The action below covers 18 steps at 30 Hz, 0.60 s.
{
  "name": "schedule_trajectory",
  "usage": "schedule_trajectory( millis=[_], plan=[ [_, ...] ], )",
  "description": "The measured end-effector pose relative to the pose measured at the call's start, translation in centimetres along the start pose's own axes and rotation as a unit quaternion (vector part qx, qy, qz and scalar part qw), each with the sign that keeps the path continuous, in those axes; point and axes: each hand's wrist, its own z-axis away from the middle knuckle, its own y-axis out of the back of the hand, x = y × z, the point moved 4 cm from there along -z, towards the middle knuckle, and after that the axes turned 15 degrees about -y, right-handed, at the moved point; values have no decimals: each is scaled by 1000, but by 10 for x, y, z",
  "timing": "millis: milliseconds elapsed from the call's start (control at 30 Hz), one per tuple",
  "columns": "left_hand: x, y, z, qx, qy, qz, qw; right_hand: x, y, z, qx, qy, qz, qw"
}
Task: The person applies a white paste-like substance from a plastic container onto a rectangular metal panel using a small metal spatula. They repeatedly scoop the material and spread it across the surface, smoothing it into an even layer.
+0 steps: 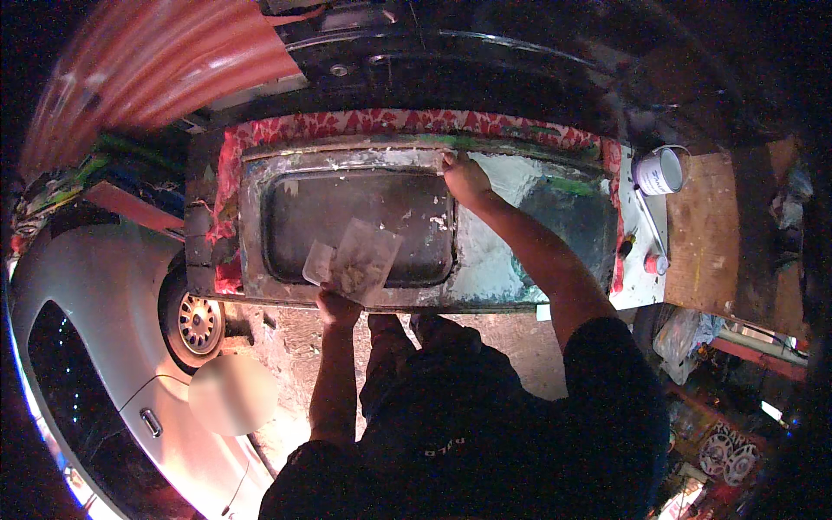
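Note:
A worn vehicle panel (485, 290) with a dark recessed window area lies across the bench before me. Pale filler (490, 251) is smeared over its middle and upper border. My left hand (338, 307) is at the panel's near edge, closed on a translucent plastic sheet (378, 243). A beige lump of paste (354, 277) sits on that sheet, and a smaller translucent piece (319, 263) shows beside it. My right hand (466, 180) reaches to the panel's far border, right of the window recess. Its fingers are closed together; what they pinch is too small to tell.
Red-and-white patterned cloth (416, 123) lies under the panel. At right stand a white tub (663, 171) with a handle and a small red-rimmed can (656, 264). A silver car (113, 286) is close on the left. Red corrugated sheeting (165, 69) hangs at upper left.

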Motion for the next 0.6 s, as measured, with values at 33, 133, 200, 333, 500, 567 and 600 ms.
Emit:
schedule_trajectory(
  millis=[33,133,200,333,500,567,600],
  plan=[
    [2,-3,-1,8,9,-5,1000,0,2,1,10,10,9,1000],
    [2,-4,-4,-28,15,-19,999,6,-5,6,-1,41,32,999],
    [0,0,-7,-63,10,-23,998,11,-12,6,-57,67,41,995],
    [4,11,-10,-50,6,-8,999,14,13,14,-134,64,30,989],
    [15,7,-14,-65,9,-20,998,40,23,18,-83,27,-96,992],
    [21,10,-16,-46,2,-27,999,42,35,18,-23,-9,-106,994],
    [23,11,-17,-44,0,-19,999,39,40,16,8,-7,-116,993]
  ],
)
